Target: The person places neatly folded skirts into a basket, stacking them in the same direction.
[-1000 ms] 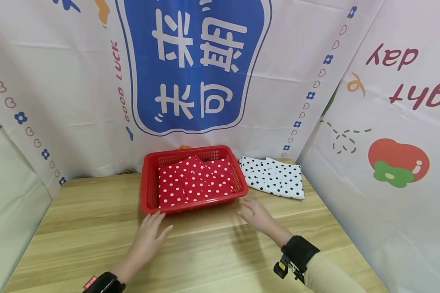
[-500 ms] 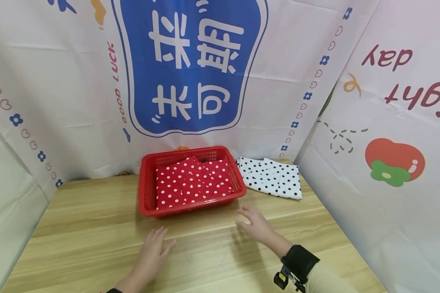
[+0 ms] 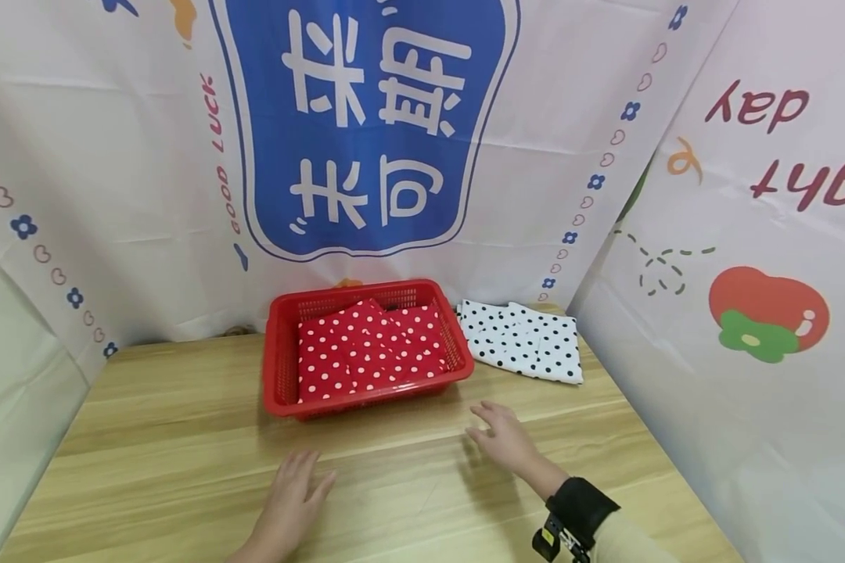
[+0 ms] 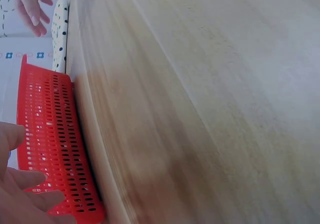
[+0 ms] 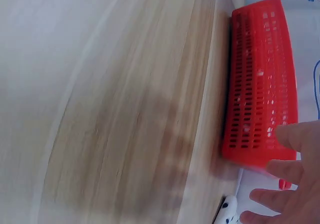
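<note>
Printed fabric backdrop behind a wood-grain table [image 3: 183, 438]. Red perforated plastic basket [image 3: 279, 367] sits at the back edge, holding folded red polka-dot cloth [image 3: 366, 348]; white black-dotted cloth [image 3: 524, 340] just right of it. Left hand [image 3: 292, 496] and right hand [image 3: 507, 438] are spread, empty, over bare table near the basket's front.

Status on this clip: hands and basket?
Left hand, right hand open, holding nothing. Red plastic basket holds red polka-dot cloth. Nothing between.
</note>
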`<state>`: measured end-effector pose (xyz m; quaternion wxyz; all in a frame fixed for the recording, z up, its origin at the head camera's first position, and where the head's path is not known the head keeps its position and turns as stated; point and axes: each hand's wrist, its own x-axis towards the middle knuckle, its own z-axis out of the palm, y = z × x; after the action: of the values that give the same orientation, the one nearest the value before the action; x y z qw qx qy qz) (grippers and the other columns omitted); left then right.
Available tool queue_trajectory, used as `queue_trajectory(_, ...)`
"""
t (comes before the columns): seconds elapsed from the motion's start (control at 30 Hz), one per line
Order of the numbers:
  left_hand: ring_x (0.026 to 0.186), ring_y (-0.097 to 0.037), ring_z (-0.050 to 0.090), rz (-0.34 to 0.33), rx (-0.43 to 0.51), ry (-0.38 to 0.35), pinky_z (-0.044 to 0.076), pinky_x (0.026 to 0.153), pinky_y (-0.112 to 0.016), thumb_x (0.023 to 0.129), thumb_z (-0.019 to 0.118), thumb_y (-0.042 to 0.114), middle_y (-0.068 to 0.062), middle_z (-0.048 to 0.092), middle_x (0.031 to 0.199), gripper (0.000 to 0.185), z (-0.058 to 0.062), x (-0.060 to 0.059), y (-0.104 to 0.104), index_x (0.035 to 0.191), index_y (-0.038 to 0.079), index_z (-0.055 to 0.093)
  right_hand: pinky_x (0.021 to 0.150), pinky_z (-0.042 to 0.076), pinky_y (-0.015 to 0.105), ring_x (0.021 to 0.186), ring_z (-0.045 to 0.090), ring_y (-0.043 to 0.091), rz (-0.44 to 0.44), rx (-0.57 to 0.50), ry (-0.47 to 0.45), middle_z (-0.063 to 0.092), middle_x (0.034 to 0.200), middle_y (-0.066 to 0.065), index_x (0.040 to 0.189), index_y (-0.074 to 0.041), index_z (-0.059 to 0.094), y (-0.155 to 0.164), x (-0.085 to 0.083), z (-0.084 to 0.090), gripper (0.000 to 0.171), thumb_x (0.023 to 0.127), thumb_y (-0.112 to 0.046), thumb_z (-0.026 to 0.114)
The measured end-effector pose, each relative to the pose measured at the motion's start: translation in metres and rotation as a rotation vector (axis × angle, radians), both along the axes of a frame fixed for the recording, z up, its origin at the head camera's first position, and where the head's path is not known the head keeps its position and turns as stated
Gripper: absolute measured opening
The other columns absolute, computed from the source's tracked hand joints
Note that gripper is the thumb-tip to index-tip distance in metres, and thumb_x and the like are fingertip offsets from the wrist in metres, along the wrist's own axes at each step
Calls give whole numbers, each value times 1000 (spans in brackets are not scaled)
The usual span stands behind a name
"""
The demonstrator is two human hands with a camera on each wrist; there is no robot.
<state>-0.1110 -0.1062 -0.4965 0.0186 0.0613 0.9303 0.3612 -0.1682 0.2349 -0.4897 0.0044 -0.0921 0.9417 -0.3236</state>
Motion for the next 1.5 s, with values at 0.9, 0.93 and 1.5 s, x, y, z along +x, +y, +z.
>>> queue_trajectory(0.9, 136, -56, 17, 25, -62, -169, 18, 107, -67, 100, 53, 28, -35, 31, 146, 57, -12, 1, -19, 138, -12, 41, 98, 37, 64, 118, 45, 56, -160, 247, -16, 49, 129, 38, 124, 12, 57, 63, -53, -26, 43, 95, -20, 60)
queue_trajectory(0.93, 136, -56, 17, 26, -59, -170, 17, 107, -67, 100, 52, 28, -36, 31, 146, 56, -12, 1, -19, 138, -13, 41, 98, 37, 64, 119, 45, 56, -164, 253, -17, 49, 129, 38, 124, 12, 56, 65, -56, -28, 43, 95, -20, 60)
queue_trajectory(1.5, 133, -58, 21, 40, -60, -160, 20, 107, -67, 100, 53, 25, -39, 36, 141, 52, -17, 0, -26, 135, -13, 44, 103, 25, 69, 133, 25, 56, -241, 277, -91, 33, 144, 37, 140, 8, 43, 85, -94, -36, 58, 98, -31, 54)
